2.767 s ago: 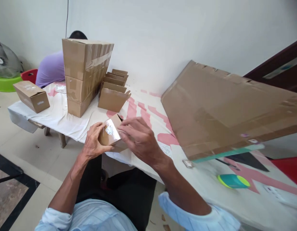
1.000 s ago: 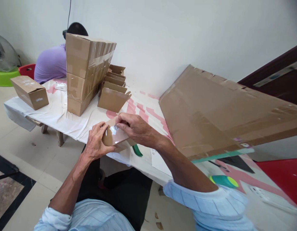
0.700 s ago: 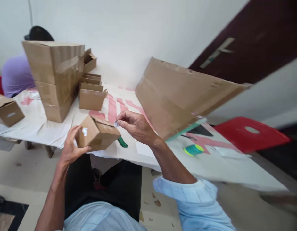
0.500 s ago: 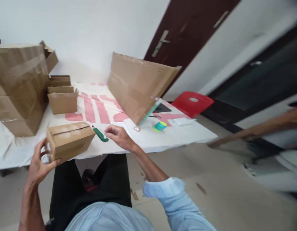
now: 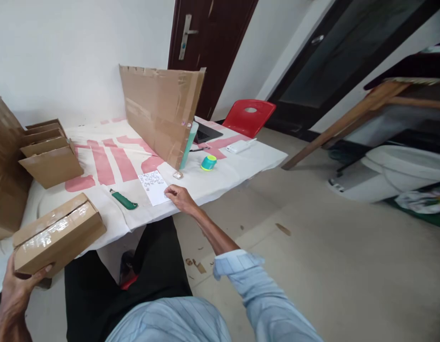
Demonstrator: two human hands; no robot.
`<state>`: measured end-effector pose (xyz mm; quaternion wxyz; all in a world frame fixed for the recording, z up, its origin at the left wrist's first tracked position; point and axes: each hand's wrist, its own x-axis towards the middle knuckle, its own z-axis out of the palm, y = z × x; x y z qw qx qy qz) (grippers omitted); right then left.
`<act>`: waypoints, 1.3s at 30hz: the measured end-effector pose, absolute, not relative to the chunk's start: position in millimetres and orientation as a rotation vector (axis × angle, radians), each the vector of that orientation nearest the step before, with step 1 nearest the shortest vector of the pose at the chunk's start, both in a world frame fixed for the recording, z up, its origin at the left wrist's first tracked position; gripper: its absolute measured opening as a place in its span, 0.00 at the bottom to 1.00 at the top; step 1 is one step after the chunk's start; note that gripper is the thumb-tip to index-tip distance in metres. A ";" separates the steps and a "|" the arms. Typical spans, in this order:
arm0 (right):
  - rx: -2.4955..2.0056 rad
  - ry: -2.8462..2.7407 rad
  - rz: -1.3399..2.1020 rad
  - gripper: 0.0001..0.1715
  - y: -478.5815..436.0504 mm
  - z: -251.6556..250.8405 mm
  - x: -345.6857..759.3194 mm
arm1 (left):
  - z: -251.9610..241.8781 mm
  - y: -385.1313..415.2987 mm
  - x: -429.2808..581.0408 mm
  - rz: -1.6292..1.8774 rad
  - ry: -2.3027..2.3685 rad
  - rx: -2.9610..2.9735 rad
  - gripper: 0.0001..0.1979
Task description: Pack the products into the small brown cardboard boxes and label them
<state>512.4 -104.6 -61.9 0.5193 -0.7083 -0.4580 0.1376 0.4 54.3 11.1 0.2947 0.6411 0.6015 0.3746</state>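
My left hand [image 5: 14, 292] grips a taped brown cardboard box [image 5: 58, 232] from below at the lower left, held above my lap off the table edge. My right hand [image 5: 179, 195] rests with curled, pinched fingers on the table's front edge, touching the corner of a white sticker sheet [image 5: 154, 181]; what it pinches is too small to see. A green utility knife [image 5: 124, 200] lies just left of the sheet.
The low table [image 5: 248, 159] has a white and pink cover. On it stand a big cardboard sheet [image 5: 159, 111], a teal tape roll [image 5: 208, 162], folded boxes [image 5: 49, 154] and a box stack [image 5: 2, 171]. A red stool [image 5: 250, 114] and a dark door [image 5: 205, 38] are behind.
My view swung right. My left hand carried the box down and left off the table. My right hand left the box and moved to the sticker sheet.
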 end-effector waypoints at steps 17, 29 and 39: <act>-1.823 -1.225 0.316 0.05 -22.7 -83.5 543.5 | 19.9 55.2 0.8 0.890 1.621 1.720 0.38; -1.965 -1.266 0.259 0.06 -16.3 -93.1 540.3 | 23.1 50.4 6.3 0.904 1.677 1.669 0.50; -2.043 -1.271 0.150 0.06 -14.6 -98.5 533.3 | 27.9 44.8 10.8 0.915 1.578 1.594 0.54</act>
